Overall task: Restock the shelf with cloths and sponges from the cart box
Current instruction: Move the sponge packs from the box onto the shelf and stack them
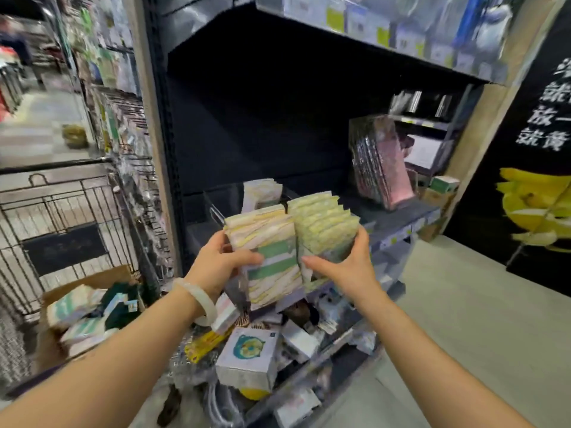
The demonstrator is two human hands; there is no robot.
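1. Dark metal store shelving point(278, 143) fills the background, its middle shelf largely bare; a few pale yellow packs point(262, 191) stand near its front edge, and a leaning row of pink, foil-wrapped packs point(380, 168) is seen towards its right end.
2. Two stacks of flat yellow-and-green cloth or sponge packs are held side by side, touching, just in front of the shelf's front edge.
3. The left stack with green label bands point(268, 251) is grasped by the left hand point(221, 261), thumb across its face.
4. The right stack of yellow-green packs point(324, 230) is clasped by the right hand point(346, 264), fingers wrapped round its lower edge.
5. A brown cardboard box point(89, 279) holding more packs is seen in the wire cart point(61, 205) at lower left.
6. The placing step is judged to be in hand: next, both stacks would need to be carried forward over the front edge and stood upright beside the pale packs, kept squared so that none slips out.
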